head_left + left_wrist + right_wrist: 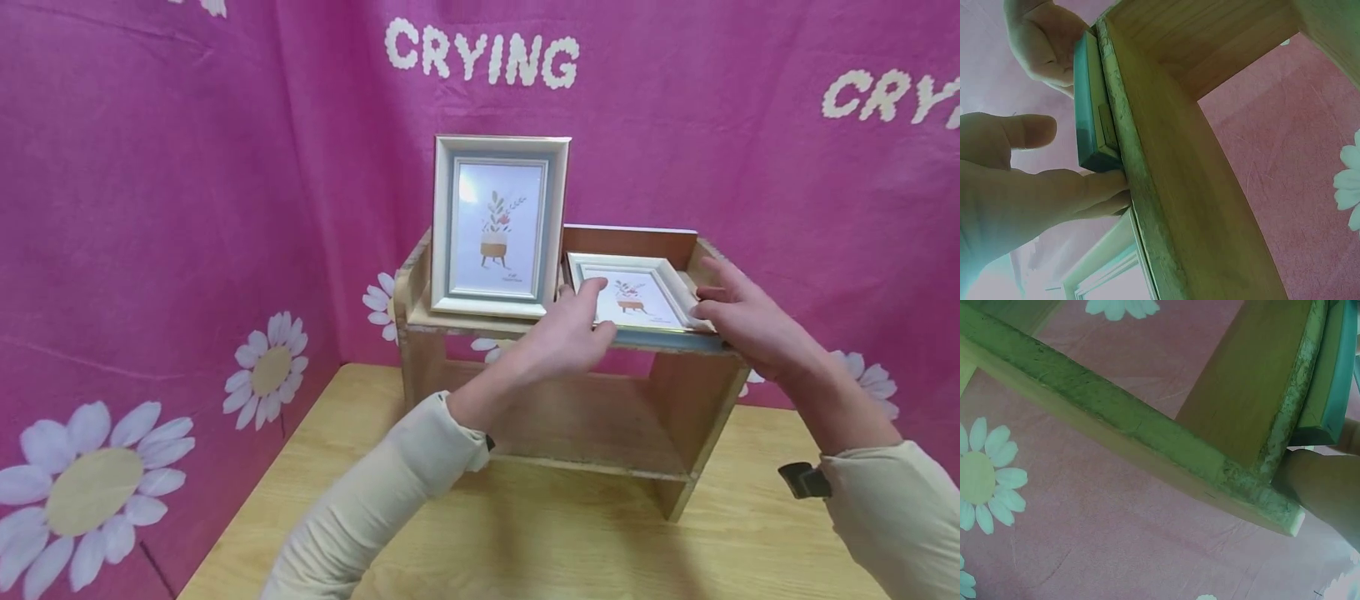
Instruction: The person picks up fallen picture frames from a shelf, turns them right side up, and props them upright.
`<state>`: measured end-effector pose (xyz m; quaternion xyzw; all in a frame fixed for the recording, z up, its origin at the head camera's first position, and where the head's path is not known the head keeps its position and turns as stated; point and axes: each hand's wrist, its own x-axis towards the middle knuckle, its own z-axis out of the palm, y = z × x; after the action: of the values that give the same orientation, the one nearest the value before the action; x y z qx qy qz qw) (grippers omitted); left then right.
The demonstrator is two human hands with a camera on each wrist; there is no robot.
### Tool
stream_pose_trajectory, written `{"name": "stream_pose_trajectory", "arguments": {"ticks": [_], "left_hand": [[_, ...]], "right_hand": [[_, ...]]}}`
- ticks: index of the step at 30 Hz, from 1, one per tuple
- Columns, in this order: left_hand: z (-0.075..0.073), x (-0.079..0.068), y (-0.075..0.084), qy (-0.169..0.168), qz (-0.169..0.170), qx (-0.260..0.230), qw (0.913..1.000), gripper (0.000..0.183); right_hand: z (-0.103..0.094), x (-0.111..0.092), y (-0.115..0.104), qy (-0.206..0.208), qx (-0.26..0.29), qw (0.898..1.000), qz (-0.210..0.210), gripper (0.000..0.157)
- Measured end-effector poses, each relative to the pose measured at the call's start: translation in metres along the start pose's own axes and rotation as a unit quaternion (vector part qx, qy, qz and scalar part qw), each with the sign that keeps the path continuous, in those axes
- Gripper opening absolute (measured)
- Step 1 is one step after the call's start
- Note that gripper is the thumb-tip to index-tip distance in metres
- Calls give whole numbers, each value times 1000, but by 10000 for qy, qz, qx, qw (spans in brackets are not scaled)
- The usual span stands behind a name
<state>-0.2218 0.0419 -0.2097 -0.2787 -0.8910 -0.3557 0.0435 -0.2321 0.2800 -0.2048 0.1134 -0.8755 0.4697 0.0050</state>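
Cream and grey-blue, the flat picture frame [637, 302] lies face up on top of the wooden shelf unit [600, 417], at 3 o'clock in the head view; the upright picture frame [497, 229] stands at its 10 o'clock. My left hand [570, 331] is at its 8 o'clock, my right hand [753, 323] at its 3 o'clock, thumb touching the edge, index finger raised. In the left wrist view, my left thumb stands apart from the fingers by the frame's end. In the right wrist view, its edge shows at 2 o'clock, my right fingers spread just beneath.
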Motion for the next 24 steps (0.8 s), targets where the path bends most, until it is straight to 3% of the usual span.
{"name": "stream_pose_trajectory", "arguments": {"ticks": [11,24], "left_hand": [[7,3,3,158,-496,295,9982,44],[10,0,1,327,-393,-87,9987,40]], "right_hand": [[4,-1,4,155,21,9996,-222,85],[9,-6,5,545,143,9983,-154,73]]}}
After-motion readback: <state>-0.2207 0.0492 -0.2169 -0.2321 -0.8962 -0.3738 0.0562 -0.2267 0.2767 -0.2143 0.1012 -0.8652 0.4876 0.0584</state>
